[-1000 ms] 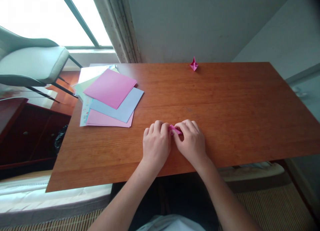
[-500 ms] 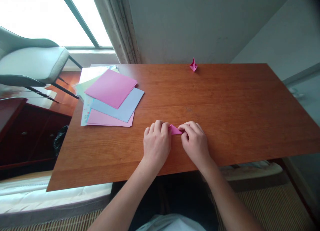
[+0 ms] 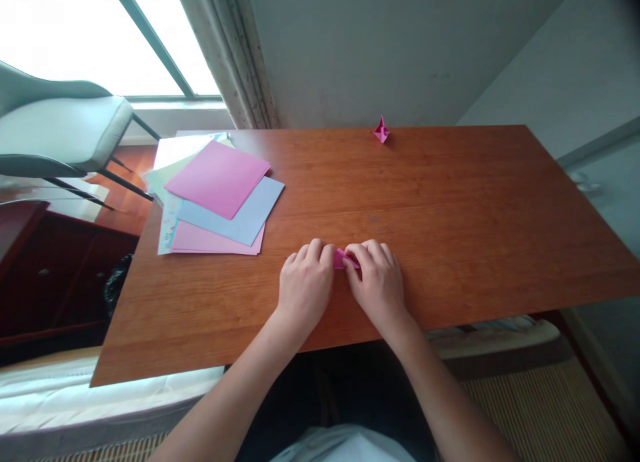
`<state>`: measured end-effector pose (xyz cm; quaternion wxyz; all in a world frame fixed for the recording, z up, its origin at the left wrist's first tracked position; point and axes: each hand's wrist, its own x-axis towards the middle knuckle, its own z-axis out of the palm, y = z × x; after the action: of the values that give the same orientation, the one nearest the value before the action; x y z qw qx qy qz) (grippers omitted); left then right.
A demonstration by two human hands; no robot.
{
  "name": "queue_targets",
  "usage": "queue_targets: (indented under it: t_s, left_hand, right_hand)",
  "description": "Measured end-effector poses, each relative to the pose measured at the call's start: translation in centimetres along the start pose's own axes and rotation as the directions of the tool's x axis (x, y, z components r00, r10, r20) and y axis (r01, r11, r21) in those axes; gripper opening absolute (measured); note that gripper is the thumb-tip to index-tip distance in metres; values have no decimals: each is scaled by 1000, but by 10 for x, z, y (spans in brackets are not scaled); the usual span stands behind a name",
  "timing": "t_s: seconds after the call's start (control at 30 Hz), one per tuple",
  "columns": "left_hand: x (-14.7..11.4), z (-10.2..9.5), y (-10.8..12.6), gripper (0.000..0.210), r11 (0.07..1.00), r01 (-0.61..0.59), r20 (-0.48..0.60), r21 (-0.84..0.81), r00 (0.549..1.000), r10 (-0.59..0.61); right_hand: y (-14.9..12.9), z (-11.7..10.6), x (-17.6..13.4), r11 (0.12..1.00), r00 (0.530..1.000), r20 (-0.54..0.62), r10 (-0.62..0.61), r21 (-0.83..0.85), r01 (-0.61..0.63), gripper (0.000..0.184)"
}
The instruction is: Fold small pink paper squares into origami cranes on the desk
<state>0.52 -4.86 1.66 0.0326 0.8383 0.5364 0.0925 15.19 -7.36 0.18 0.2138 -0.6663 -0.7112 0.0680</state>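
Note:
A small piece of folded pink paper [image 3: 340, 259] lies between my two hands, low over the table near its front edge. My left hand [image 3: 307, 275] is closed on the paper's left end, and its fingers hide that part. The thumb and forefinger of my right hand [image 3: 376, 275] pinch the paper's right side. Only a narrow strip of pink shows between the hands. At the table's far edge stands a small pink origami figure [image 3: 382, 131] with a pointed top, apart from both hands.
On the left of the wooden table [image 3: 450, 202] lies a pile of paper: a pink sheet [image 3: 220, 177] on top, a light blue sheet [image 3: 253, 209] and pale pink sheets [image 3: 215, 241] under it. A chair [image 3: 65, 129] stands beyond the left edge, by the window.
My right hand has moved left, closer to my left hand, and its thumb and forefinger now cover more of the paper. The view has shifted slightly.

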Motion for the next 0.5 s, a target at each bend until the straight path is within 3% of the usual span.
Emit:
queue_targets:
  t_s: [0.13,0.33,0.5]
  left_hand:
    - [0,1,-11,14,996,-38,0,-80,999,38]
    - [-6,2,-25,20,917,-24,-69,-398,998,-4]
    - [-12,4,-27,9,905,-104,-117,-412,991,60]
  right_hand:
    - [0,1,0,1000,1000,-8,3,10,-3,12]
    - [0,2,0,998,1000,-9,26,65,-25,10]
    - [0,-1,0,994,1000,-9,19,107,-18,10]
